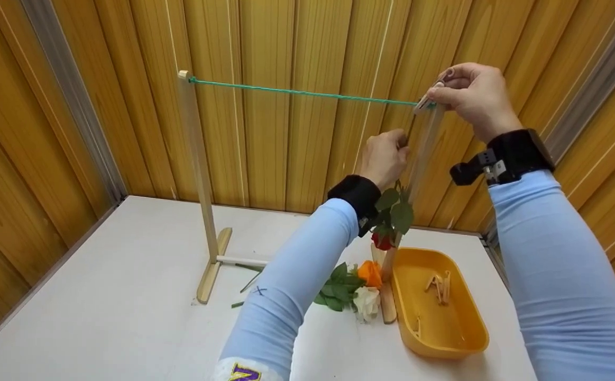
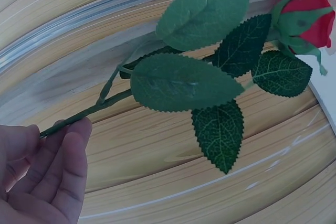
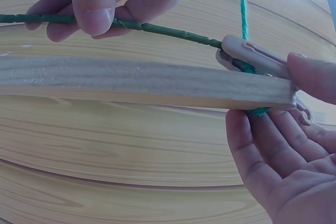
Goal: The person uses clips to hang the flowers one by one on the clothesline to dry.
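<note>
1. My right hand (image 1: 474,98) pinches a wooden clothespin (image 3: 252,59) between thumb and fingers, at the right end of the green string (image 1: 302,94), just where it meets the right post (image 3: 147,82).
2. My left hand (image 1: 386,159) has its fingers curled round the stem of a red rose (image 2: 307,17), which hangs bloom down (leaves below my wrist).
3. Below, near right on the table (image 1: 101,296), a yellow tray (image 1: 447,333) holds more clothespins (image 1: 438,288); orange and white flowers (image 1: 366,288) lie just left of it.
4. The left post (image 1: 197,169) stands well to the left.
</note>
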The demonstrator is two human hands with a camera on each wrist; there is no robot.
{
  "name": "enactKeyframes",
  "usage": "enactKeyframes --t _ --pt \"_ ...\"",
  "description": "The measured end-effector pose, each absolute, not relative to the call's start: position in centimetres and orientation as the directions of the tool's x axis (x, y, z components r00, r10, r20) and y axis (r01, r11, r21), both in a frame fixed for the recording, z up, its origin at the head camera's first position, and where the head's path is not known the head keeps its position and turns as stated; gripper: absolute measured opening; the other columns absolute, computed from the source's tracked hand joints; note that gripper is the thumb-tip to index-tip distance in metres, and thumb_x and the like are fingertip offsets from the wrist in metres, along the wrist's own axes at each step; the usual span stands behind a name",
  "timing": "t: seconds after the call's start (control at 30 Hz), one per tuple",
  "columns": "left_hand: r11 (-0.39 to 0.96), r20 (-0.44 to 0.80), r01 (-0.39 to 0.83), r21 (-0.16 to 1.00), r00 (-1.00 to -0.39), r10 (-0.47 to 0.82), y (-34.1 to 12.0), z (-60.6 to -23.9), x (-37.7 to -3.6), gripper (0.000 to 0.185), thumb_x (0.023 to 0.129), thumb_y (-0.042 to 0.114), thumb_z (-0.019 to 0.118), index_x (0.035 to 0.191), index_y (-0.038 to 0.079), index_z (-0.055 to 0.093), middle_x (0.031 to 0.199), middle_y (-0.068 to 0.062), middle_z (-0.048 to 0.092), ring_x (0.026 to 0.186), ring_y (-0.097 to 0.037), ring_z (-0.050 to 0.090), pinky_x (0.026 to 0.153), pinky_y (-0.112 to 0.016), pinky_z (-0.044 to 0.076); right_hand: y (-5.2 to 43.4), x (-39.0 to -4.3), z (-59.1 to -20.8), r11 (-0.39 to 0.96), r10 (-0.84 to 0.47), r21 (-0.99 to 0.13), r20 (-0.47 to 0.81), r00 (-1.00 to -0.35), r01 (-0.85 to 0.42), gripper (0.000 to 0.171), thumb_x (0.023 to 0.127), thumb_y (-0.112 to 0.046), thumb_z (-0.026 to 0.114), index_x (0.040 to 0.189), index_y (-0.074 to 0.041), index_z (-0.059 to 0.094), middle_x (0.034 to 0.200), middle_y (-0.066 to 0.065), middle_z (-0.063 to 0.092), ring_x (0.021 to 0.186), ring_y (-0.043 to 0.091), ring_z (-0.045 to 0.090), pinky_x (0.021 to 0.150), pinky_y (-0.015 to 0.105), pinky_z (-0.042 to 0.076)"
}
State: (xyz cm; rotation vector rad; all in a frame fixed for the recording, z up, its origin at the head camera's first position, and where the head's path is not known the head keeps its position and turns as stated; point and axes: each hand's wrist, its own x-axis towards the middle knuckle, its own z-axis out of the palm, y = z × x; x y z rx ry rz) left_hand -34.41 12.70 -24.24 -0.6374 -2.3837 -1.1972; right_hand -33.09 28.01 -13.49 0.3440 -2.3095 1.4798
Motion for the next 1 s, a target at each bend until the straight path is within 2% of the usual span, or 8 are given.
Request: enactKeyframes --t 0.4,0.6,0.87,0.93,1.0 --pt "0.489 0.420 0.490 0.722 -0.872 0.253 12.2 -24.1 -34.3 0.020 0.106 0.012 0.057 0.120 0.003 0.069 0.111 -0.008 0.073 0.092 -0.016 0.067 0.075 -0.021 0.052 27.6 -33.1 -13.8 0.456 -0.026 -0.784 0.461 -0.887 -0.421 0.030 0.097 -0.007 0.066 0.124 -0.010 0.054 0.095 -0.012 0.067 0.082 0.005 0.062 0.072 0.016 0.052" --pt "0.487 0.380 0.477 0.732 -0.879 0.288 11.4 -24.4 -34.4 0.024 0.107 0.013 0.055 0.126 0.002 0.065 0.115 -0.011 0.071 0.092 -0.017 0.065 0.074 -0.022 0.052 27.0 -33.2 -13.7 0.498 -0.031 -0.764 0.456 -0.889 -0.410 0.035 0.097 -0.012 0.067 0.129 -0.009 0.050 0.101 -0.009 0.064 0.087 0.006 0.061 0.075 0.017 0.053" --pt "0.494 0.303 0.424 0.759 -0.901 0.309 10.6 -24.6 -34.1 0.027 0.107 0.018 0.058 0.128 0.002 0.060 0.110 -0.010 0.067 0.088 -0.016 0.060 0.074 -0.023 0.052 27.1 -33.0 -13.9 0.526 -0.055 -0.747 0.447 -0.893 -0.406 0.046 0.099 -0.015 0.066 0.139 -0.001 0.048 0.103 -0.013 0.068 0.092 0.003 0.062 0.074 0.014 0.053" --pt "0.499 0.281 0.408 0.764 -0.908 0.311 10.4 -24.6 -34.0 0.029 0.107 0.019 0.058 0.131 0.002 0.059 0.111 -0.009 0.067 0.089 -0.016 0.062 0.075 -0.023 0.054 27.2 -32.7 -14.2 0.566 -0.056 -0.721 0.451 -0.891 -0.400 0.048 0.100 -0.017 0.065 0.141 0.001 0.047 0.108 -0.008 0.069 0.092 0.003 0.062 0.074 0.014 0.052" --pt "0.501 0.265 0.396 0.769 -0.912 0.314 10.1 -24.6 -33.9 0.033 0.107 0.020 0.058 0.135 0.002 0.058 0.114 -0.010 0.068 0.092 -0.017 0.064 0.078 -0.023 0.055 27.4 -32.4 -14.6 0.636 -0.052 -0.674 0.448 -0.892 -0.376 0.052 0.101 -0.021 0.062 0.145 0.002 0.046 0.118 0.003 0.070 0.097 0.007 0.062 0.077 0.016 0.050"
